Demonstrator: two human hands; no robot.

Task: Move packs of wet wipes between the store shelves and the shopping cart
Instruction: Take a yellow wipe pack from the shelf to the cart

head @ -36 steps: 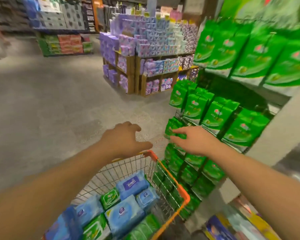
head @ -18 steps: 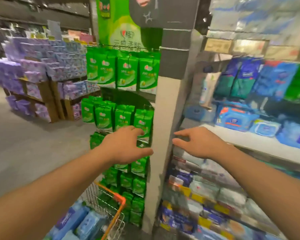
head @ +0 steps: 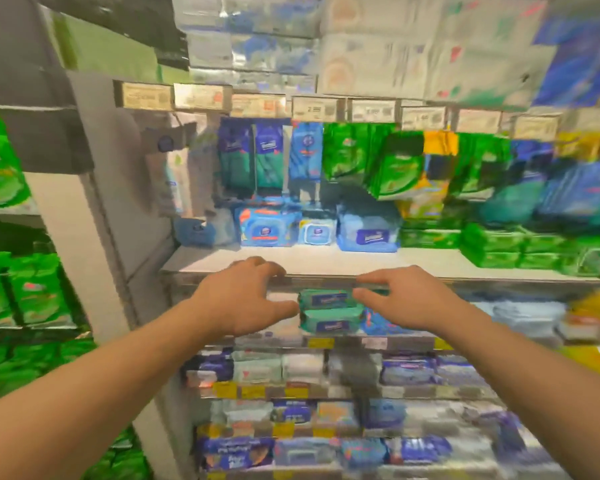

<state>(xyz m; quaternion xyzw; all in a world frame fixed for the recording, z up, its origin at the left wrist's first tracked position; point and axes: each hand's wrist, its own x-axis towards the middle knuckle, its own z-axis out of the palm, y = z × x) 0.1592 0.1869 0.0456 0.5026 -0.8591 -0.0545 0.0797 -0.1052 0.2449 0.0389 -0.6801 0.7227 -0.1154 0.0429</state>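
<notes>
I face store shelves full of wet wipes packs. Two teal packs [head: 329, 311] are stacked on a shelf just under the white shelf board [head: 326, 263]. My left hand [head: 246, 299] hovers left of the stack, fingers spread and loosely curled, holding nothing. My right hand [head: 406, 299] hovers at the stack's right side with fingers extended toward it; whether it touches is unclear. Blue packs [head: 269, 226] sit on the white shelf above. The shopping cart is out of view.
Green packs [head: 395, 168] hang from hooks on the upper right, and more green packs [head: 25, 292] hang on the end rack at left. A grey pillar [head: 94, 216] separates them. Lower shelves hold several blue and white packs [head: 291, 372]. The picture is blurred.
My view swung right from the cart and the green hanging packs to the shelves. Both hands stayed raised and empty and now flank the teal stack.
</notes>
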